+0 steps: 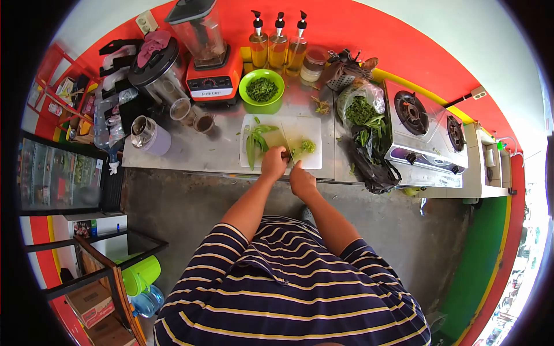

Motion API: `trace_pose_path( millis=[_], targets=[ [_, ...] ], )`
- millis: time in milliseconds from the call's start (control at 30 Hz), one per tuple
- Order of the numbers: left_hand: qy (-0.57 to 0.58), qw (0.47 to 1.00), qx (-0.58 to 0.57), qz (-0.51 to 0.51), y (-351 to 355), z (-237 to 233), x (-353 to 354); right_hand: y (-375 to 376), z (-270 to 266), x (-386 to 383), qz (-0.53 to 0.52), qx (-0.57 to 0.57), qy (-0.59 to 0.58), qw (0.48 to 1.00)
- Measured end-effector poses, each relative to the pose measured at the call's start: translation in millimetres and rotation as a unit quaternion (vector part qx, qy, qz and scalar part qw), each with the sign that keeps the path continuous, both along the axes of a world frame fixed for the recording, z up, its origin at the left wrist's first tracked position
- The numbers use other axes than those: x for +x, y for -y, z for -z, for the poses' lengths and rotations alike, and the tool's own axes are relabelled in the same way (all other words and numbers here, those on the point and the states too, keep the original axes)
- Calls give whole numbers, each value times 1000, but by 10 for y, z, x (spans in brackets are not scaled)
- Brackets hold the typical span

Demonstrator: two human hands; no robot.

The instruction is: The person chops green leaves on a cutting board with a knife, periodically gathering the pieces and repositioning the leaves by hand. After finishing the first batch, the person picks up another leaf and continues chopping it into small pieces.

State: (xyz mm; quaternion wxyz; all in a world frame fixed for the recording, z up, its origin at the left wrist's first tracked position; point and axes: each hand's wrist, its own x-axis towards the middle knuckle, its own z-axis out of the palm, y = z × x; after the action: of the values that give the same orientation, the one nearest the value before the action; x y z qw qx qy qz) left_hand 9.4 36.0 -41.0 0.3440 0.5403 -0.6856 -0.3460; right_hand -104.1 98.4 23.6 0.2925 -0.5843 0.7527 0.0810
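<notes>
A white cutting board point(314, 124) lies near the counter's front edge. My left hand point(273, 163) is closed around the dark handle of a knife point(287, 138), whose thin blade points away from me across the board. Long green leaves point(251, 144) are on the board's left side, beyond my left hand. A small heap of chopped greens point(308, 146) sits right of the blade. My right hand point(302, 180) is curled at the board's front edge, close beside my left hand; what its fingers hold is too small to make out.
Behind the board stands a green bowl point(279, 86) of chopped leaves, with pump bottles point(277, 51) and a red blender point(212, 72) behind. Left are a cup point(204, 123) and a pitcher point(156, 138). Right are a black bag point(376, 167) with greens and a gas stove point(424, 141).
</notes>
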Motion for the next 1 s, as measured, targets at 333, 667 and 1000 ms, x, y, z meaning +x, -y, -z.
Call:
trace_pose_path(
  millis=[333,667,1000],
  targets=[
    [46,997,-49,44,-15,-101,55,21,-100,11,-4,19,9,1000],
    [23,997,-36,65,-80,-130,111,22,-193,-65,-35,5,-1,999],
    [4,997,-35,74,-106,-202,135,87,-142,31,-12,-31,19,999]
  ],
)
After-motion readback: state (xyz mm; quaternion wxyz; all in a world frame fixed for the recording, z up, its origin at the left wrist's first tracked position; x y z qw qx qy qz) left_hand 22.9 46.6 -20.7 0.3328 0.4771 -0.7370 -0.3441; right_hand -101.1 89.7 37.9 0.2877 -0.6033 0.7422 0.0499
